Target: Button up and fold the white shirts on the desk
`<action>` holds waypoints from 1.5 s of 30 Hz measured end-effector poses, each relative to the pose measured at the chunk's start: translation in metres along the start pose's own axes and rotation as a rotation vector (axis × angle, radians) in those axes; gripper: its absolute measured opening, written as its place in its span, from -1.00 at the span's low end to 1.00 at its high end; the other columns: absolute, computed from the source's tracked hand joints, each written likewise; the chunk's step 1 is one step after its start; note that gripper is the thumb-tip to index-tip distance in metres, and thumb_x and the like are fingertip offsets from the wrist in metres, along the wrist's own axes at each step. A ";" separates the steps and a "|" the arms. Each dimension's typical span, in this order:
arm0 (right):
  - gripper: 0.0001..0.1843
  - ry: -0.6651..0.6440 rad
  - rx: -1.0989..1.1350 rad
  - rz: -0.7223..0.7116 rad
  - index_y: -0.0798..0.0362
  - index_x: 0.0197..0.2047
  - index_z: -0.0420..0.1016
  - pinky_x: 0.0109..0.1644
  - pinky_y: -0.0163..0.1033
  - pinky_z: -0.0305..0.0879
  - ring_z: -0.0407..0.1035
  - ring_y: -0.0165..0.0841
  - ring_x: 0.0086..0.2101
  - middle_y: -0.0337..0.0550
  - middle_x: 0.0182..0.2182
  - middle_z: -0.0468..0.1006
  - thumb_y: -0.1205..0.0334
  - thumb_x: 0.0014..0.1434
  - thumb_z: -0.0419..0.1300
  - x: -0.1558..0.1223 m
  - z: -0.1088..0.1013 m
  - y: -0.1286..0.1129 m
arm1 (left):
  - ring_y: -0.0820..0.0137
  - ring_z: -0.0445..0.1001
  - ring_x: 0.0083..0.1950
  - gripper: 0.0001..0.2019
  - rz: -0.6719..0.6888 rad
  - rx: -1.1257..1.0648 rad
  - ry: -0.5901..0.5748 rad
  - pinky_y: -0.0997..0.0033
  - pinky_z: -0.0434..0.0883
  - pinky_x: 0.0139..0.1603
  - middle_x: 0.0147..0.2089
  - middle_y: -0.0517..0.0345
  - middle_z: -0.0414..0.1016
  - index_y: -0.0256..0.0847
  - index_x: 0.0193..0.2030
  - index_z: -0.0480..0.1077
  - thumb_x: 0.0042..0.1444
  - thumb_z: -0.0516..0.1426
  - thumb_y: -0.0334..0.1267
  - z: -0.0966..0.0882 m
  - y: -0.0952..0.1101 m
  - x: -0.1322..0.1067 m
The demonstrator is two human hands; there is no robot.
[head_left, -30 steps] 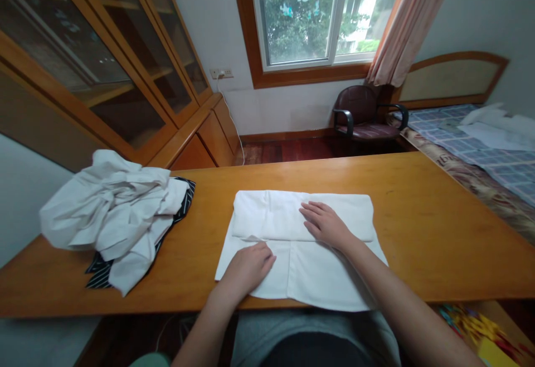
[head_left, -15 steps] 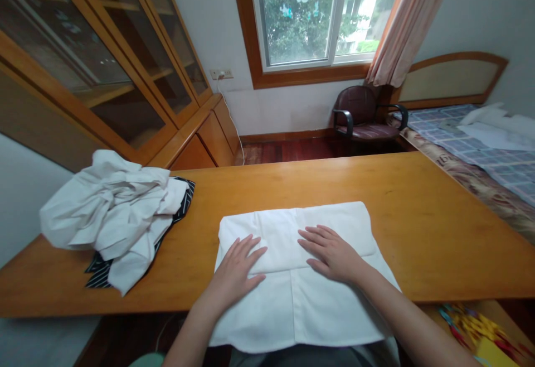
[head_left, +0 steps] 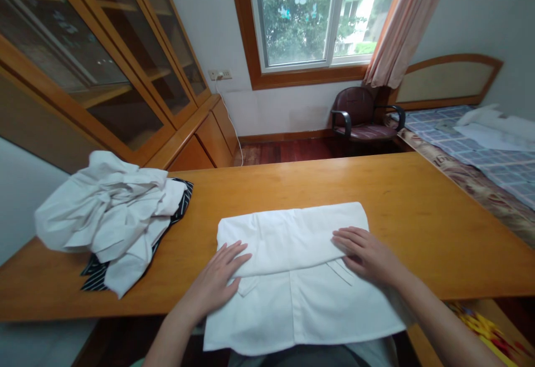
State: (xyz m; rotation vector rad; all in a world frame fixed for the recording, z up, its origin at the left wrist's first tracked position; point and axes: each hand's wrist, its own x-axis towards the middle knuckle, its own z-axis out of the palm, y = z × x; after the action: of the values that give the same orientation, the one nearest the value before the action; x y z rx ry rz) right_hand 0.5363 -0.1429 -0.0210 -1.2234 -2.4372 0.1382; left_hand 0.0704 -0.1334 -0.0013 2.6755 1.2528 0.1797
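In front of me lies a white shirt-like garment with a vertical placket. Its far part is turned over into a flat band across the top, and its near edge hangs over the table's front edge. My left hand rests on the left end of the band with fingers spread and the thumb by the fold's lower edge. On the right end lies my right hand, fingers stretched out over the cloth, its thumb partly hidden at the fold. Short creases run from the band below each hand.
A wooden table carries the garment. On its left sits a crumpled pile of white cloth with black striped fabric beneath. An open drawer with yellow and red items shows at lower right. Beyond stand a chair and a bed.
My hands have moved apart, left hand leftward and right hand rightward, to the ends of the folded band. The band's lower edge has shifted slightly toward me, with creases now beneath it.
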 end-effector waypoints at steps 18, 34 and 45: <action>-0.83 0.559 0.121 0.435 -0.10 -0.23 0.62 -0.10 -0.03 0.46 0.46 -0.21 -0.28 -0.12 -0.29 0.59 0.05 0.18 0.25 0.016 -0.039 0.041 | 0.27 0.58 -0.16 -0.80 -0.272 -0.217 0.474 0.31 0.53 -0.06 -0.17 0.11 0.62 -0.08 -0.16 0.57 0.20 0.16 -0.11 -0.044 -0.034 0.020; -0.73 0.284 0.205 0.374 0.00 0.00 0.51 0.14 0.05 0.37 0.38 -0.15 0.00 0.01 -0.06 0.48 0.15 0.32 0.08 0.064 0.038 0.017 | 0.22 0.38 0.24 -0.78 -0.191 -0.334 0.622 0.01 0.33 0.34 0.11 0.02 0.47 -0.14 -0.02 0.47 0.30 0.04 -0.30 0.014 0.000 0.111; -0.74 0.081 -0.027 0.209 -0.01 0.01 0.56 0.09 -0.02 0.36 0.35 -0.15 -0.03 0.01 -0.04 0.50 0.21 0.33 0.10 0.041 0.032 0.006 | 0.14 0.30 0.34 -0.69 -0.122 -0.013 0.306 -0.09 0.28 0.37 0.26 -0.02 0.40 -0.13 0.16 0.40 0.34 0.03 -0.26 0.045 0.023 0.070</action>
State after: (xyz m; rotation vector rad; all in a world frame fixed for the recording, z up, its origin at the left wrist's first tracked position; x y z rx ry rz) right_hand 0.5063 -0.1035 -0.0386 -1.4654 -2.2454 0.1127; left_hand 0.1401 -0.0988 -0.0380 2.6210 1.4875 0.5964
